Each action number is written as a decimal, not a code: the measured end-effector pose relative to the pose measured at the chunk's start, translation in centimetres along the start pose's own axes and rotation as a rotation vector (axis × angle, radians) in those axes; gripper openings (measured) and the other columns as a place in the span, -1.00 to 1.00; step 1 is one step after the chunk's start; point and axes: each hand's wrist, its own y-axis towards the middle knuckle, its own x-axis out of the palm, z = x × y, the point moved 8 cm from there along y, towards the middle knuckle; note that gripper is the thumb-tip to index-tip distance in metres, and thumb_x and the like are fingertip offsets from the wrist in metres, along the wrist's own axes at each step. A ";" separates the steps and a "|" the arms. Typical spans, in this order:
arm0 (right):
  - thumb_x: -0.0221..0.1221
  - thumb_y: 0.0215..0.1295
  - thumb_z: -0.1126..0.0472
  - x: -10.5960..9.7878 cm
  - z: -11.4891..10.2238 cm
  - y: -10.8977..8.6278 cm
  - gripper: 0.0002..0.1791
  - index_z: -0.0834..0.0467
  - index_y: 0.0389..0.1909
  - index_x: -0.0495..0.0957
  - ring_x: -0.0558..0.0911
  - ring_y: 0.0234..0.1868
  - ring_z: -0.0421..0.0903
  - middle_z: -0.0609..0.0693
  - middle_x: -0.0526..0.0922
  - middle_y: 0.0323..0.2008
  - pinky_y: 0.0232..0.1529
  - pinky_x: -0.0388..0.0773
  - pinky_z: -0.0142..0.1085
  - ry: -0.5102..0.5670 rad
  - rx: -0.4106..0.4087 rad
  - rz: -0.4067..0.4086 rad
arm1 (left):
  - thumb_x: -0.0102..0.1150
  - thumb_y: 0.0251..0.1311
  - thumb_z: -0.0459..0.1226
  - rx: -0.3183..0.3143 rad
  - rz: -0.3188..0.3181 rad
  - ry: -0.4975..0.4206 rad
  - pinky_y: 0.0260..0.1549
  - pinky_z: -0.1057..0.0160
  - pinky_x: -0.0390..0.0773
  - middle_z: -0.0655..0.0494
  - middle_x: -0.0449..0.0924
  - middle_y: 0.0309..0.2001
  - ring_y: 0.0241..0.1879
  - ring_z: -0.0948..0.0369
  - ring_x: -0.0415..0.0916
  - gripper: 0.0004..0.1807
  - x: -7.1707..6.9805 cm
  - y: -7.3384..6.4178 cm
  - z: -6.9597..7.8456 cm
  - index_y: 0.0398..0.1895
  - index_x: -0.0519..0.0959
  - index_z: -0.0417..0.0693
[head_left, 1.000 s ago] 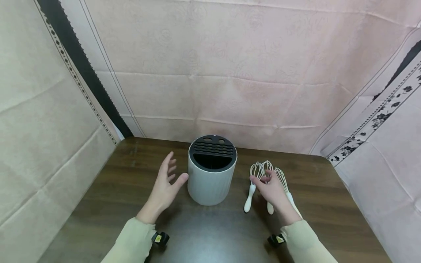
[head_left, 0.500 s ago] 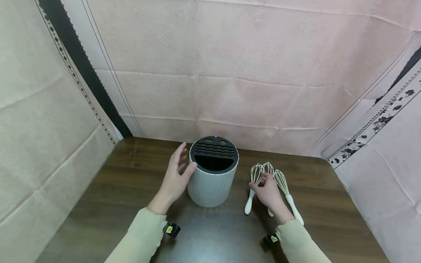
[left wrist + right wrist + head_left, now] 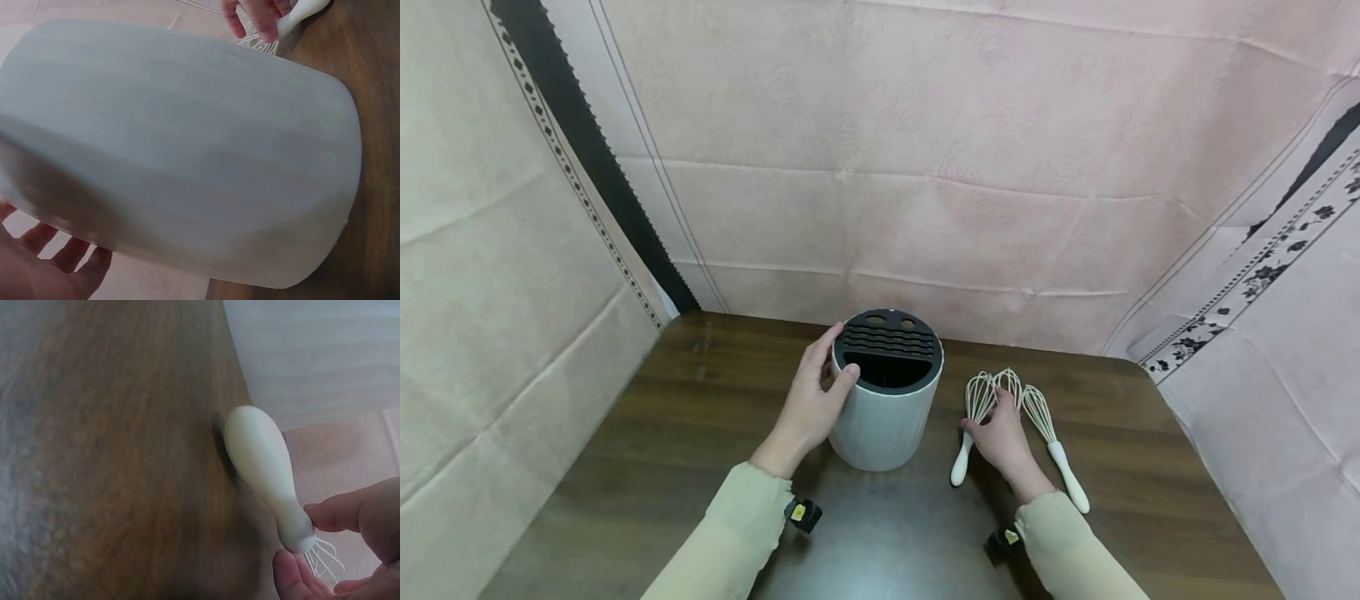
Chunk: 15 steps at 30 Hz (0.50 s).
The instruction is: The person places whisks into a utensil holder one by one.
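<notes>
A round light-grey utensil holder [image 3: 880, 425] stands upright near the table's back edge. Its black top has wavy slots, round holes and a wide opening. My left hand [image 3: 811, 400] holds its left side, thumb at the front rim, fingers spread along the far side. Three white whisks lie to the right. My right hand [image 3: 1002, 433] pinches the leftmost whisk [image 3: 262, 456] at the neck between thumb and fingers, its handle pointing toward me. The middle whisk [image 3: 1009, 383] is mostly hidden behind that hand. Just right of it lies the third whisk [image 3: 1055, 450].
The dark brown wooden table [image 3: 625, 475] has rounded back corners. Pale cloth [image 3: 925, 167] hangs close behind it and along both sides, the right one with a floral border [image 3: 1262, 283].
My left hand has moved right and up onto the utensil holder's side. My right hand has shifted left and down, closing on the leftmost whisk, which has moved slightly left.
</notes>
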 end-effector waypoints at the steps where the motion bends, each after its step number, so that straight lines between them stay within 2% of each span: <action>1: 0.31 0.17 0.16 0.1 0.1 0.0 -0.02 0.34 0.43 -0.10 0.45 -0.07 0.11 0.26 0.46 -0.12 -0.13 0.44 -0.08 0.010 0.011 -0.005 | -0.05 0.37 0.06 0.001 0.004 0.005 0.23 -0.10 0.26 0.21 0.09 0.42 0.31 0.13 0.17 -0.36 0.0 0.0 -0.1 0.49 0.06 0.39; 4: 0.30 0.18 0.16 0.6 0.2 0.0 -0.01 0.33 0.43 -0.13 0.52 -0.20 0.07 0.26 0.48 -0.12 -0.29 0.48 -0.16 0.048 0.038 -0.027 | -0.09 0.40 0.02 0.006 0.010 0.006 0.24 -0.13 0.22 0.24 0.04 0.44 0.34 0.12 0.13 -0.36 0.2 -0.1 -0.6 0.50 0.04 0.33; 7: 0.29 0.19 0.19 1.0 0.4 -0.2 -0.02 0.30 0.44 -0.14 0.55 -0.24 0.04 0.25 0.47 -0.10 -0.36 0.52 -0.23 0.105 0.071 -0.050 | -0.13 0.41 0.00 -0.013 0.011 -0.007 0.24 -0.18 0.18 0.27 -0.01 0.45 0.35 0.12 0.09 -0.38 0.4 -0.2 -1.0 0.50 0.01 0.38; 10: 0.25 0.21 0.25 1.3 0.4 -0.5 -0.06 0.29 0.45 -0.15 0.53 -0.17 0.05 0.26 0.44 -0.06 -0.34 0.57 -0.23 0.185 0.092 -0.076 | -0.13 0.41 -0.02 -0.022 0.017 -0.021 0.24 -0.22 0.15 0.25 -0.03 0.46 0.35 0.10 0.07 -0.38 0.6 -0.3 -1.0 0.49 0.00 0.40; 12: 0.21 0.24 0.29 1.3 0.2 -0.6 -0.09 0.28 0.46 -0.16 0.53 -0.13 0.07 0.28 0.41 -0.03 -0.29 0.60 -0.20 0.256 0.094 -0.098 | -0.13 0.41 -0.08 -0.033 0.018 -0.031 0.24 -0.24 0.14 0.16 -0.03 0.46 0.35 0.05 0.08 -0.38 0.6 -0.4 0.1 0.50 0.01 0.29; 15: 0.17 0.26 0.32 1.2 -0.4 -0.8 -0.11 0.27 0.47 -0.17 0.55 -0.14 0.06 0.28 0.40 -0.02 -0.24 0.61 -0.16 0.347 0.092 -0.129 | -0.14 0.41 -0.09 -0.024 0.042 -0.021 0.22 -0.25 0.16 0.12 -0.01 0.44 0.32 0.03 0.12 -0.39 0.8 -0.3 0.0 0.49 0.02 0.28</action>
